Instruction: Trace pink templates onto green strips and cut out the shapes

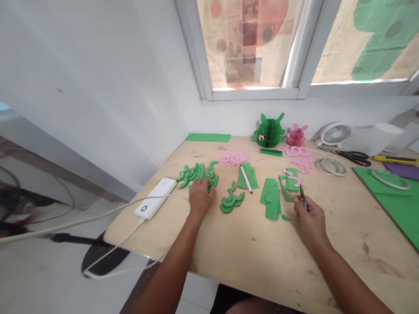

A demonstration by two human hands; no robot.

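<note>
My left hand (200, 197) reaches over a pile of curved green paper cut-outs (191, 173), its fingers resting on the near pieces, somewhat apart. No piece shows clearly lifted in it. My right hand (309, 213) is closed around a slim dark pointed tool (302, 195), its tip pointing away from me. Whether it is tweezers or small scissors I cannot tell. Just beyond its tip lie pink curved cut-outs (292, 178) on green paper rectangles (288, 194). Between my hands are a smaller heap of green curls (231, 199) and stacked green sheets (271, 198).
A white pen (246, 179) lies on green sheets. A white power bank (156, 198) with a looping cable sits left. Behind are pink cut-outs (234, 158), a green honeycomb paper figure (269, 131), a pink one (296, 136), a small fan (334, 133), black scissors (355, 156) and tape rolls (330, 167).
</note>
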